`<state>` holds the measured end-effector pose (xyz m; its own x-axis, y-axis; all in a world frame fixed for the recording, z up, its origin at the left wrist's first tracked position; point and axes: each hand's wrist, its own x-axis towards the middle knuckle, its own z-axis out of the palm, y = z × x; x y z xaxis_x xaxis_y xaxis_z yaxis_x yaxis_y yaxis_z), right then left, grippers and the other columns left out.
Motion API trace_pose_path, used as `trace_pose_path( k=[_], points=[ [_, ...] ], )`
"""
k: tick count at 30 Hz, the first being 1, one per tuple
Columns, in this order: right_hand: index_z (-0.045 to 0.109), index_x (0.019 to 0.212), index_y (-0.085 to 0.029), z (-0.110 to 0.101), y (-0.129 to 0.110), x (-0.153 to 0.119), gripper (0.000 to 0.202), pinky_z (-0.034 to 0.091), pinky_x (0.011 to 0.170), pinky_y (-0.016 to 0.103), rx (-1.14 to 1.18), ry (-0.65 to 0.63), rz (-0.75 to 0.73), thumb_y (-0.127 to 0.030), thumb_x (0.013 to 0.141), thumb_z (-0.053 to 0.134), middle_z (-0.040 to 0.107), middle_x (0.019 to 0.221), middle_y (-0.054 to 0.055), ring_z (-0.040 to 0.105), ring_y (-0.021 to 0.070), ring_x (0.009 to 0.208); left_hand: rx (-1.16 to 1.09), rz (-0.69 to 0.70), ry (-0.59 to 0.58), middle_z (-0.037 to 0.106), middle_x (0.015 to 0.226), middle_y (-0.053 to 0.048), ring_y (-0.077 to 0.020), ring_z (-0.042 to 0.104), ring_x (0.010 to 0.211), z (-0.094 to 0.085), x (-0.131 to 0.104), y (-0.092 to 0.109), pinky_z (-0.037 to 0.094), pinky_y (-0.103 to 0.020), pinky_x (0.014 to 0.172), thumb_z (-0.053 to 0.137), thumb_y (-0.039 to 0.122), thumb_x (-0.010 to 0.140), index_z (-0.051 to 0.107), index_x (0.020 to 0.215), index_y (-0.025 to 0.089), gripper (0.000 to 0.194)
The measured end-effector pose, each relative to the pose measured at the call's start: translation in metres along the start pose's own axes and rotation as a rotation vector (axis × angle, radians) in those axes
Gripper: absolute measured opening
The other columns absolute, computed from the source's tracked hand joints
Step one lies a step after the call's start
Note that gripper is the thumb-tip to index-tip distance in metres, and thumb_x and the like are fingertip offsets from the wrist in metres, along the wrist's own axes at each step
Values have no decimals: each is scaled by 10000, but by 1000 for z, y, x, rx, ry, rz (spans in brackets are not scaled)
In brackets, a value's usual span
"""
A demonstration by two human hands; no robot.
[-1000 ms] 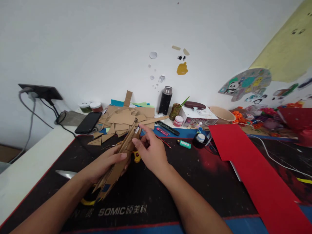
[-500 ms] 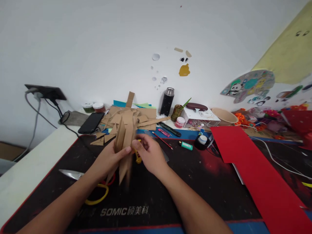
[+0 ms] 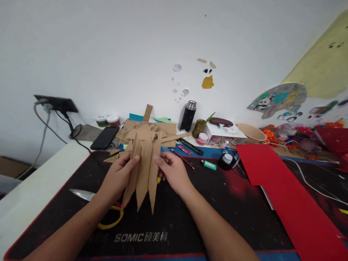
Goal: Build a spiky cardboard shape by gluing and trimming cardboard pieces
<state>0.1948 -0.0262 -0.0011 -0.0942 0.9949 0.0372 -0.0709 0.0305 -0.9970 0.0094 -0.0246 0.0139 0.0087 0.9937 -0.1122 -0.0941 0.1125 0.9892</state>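
Several long brown cardboard strips [image 3: 144,165] with pointed lower ends are fanned out between my hands, above the dark mat. My left hand [image 3: 123,172] grips the strips at their left side, thumb in front. At the right edge, my right hand [image 3: 170,168] pinches the outermost strip between thumb and fingers. Beneath my left forearm lie scissors [image 3: 110,225] with yellow and red handles, partly covered. A bit of a yellow tool [image 3: 159,180] peeks out behind the strips by my right fingers; its kind is mostly hidden.
Behind the strips lies a heap of cardboard scraps [image 3: 168,128]. A black phone [image 3: 105,137] is left of it, a black flask [image 3: 188,116] right. A pencil [image 3: 183,159] and green-capped tube [image 3: 208,165] lie on the mat [image 3: 217,214]. Red card [image 3: 282,195] covers the right side.
The strips were bunched, with some blurred by motion; now they are spread into a fan. My right hand has moved slightly right and down and holds the right-hand strip.
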Motion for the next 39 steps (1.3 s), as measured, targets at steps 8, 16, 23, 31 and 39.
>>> trace_pose_path(
  k=[8,16,23,31,39],
  points=[
    [648,853,-202,2,1,-2,449,401,436,227,10,-63,5,-645,887,711,601,595,-38,553,120,468,49,49,71,837,954,-66,-349,763,979,-2,0,6,579,-329,712,902,585,707,775,1001,217,487],
    [665,802,-208,-4,2,3,425,393,441,224,67,3,33,-623,854,740,604,598,-27,556,127,498,-120,-144,-60,818,802,-74,-300,763,719,-10,7,6,578,-349,625,962,518,639,743,807,203,419],
    [639,766,-207,-7,0,4,465,386,436,229,154,-2,75,-651,822,766,573,610,-38,497,108,482,-246,-184,-119,805,772,-82,-248,736,654,-14,14,-4,576,-326,601,1007,519,584,733,724,180,457],
    [655,815,-215,-6,2,4,463,398,468,249,226,-32,104,-658,806,789,582,634,-48,487,114,497,-315,-232,-141,846,873,-113,-285,775,745,-13,13,-4,614,-355,669,1019,481,586,810,883,171,478],
    [650,831,-221,-6,2,4,491,402,509,259,226,-22,83,-690,807,790,592,673,-36,510,135,549,-343,-214,-113,842,860,-109,-282,778,745,-14,15,-10,610,-347,675,1019,441,602,795,875,164,449]
  ],
)
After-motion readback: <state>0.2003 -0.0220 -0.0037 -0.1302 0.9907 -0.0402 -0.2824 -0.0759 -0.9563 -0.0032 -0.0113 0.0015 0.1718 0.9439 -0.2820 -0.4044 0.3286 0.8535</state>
